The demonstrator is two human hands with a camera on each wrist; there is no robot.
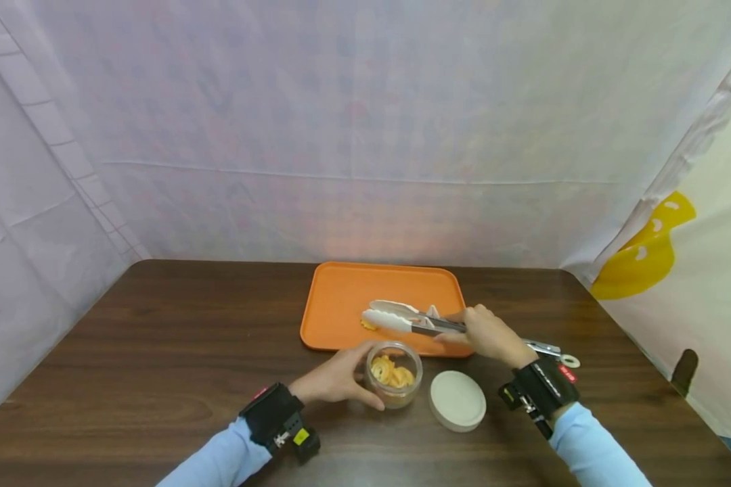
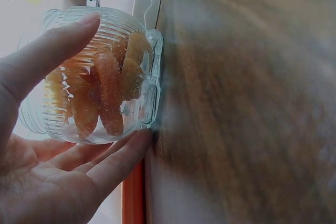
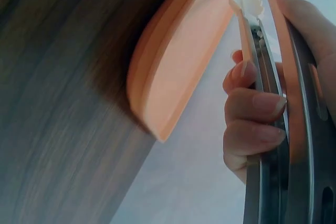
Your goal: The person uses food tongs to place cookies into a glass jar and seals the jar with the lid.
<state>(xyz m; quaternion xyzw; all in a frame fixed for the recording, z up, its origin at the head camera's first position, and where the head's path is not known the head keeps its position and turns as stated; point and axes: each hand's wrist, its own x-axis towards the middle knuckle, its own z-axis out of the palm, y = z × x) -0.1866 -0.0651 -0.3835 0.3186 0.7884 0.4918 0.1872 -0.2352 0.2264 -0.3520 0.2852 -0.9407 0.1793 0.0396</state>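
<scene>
Tongs of white-tipped steel [image 1: 428, 331] lie gripped inside right hand's fingers [image 3: 253, 135], long axis pointing left; left hand [image 1: 340, 374] clasps upright, round clear-glass jar [image 1: 394, 400].

I take this for a makeshift filming booth. Pale sheets [image 1: 353, 101] hang behind and to the left of a dark, wood-patterned table [image 1: 189, 352], and I see a cream sheet [image 1: 706, 325] with a yellow print [image 1: 636, 264] closing off the right. The black wrist cameras [image 1: 541, 389] fit that reading. Whether home, office or lab lies beyond the cloth, I can't tell.
</scene>
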